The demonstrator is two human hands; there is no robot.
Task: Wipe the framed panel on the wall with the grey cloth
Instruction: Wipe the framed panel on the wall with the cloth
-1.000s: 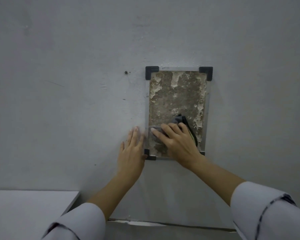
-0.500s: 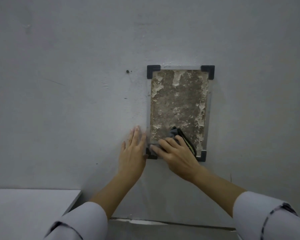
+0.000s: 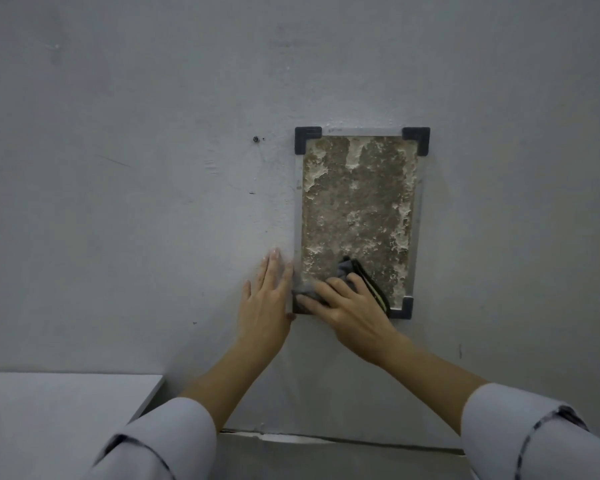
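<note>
A framed panel [image 3: 357,199] hangs on the grey wall, upright, with a mottled brown and white face and dark corner brackets. My right hand [image 3: 350,306] presses the grey cloth [image 3: 343,270] flat against the panel's lower left corner; the cloth's dark edge sticks out to the right of my fingers. My left hand [image 3: 265,299] lies flat on the wall, fingers together, just left of the panel's lower left edge, with the thumb touching the frame.
A small dark screw [image 3: 256,138] sits in the wall left of the panel's top. A white ledge or tabletop [image 3: 59,420] fills the lower left. A floor seam [image 3: 326,439] runs along the wall's base.
My right hand has slid the cloth down and left, from the panel's lower middle to its bottom left corner. My left hand has stayed in place on the wall.
</note>
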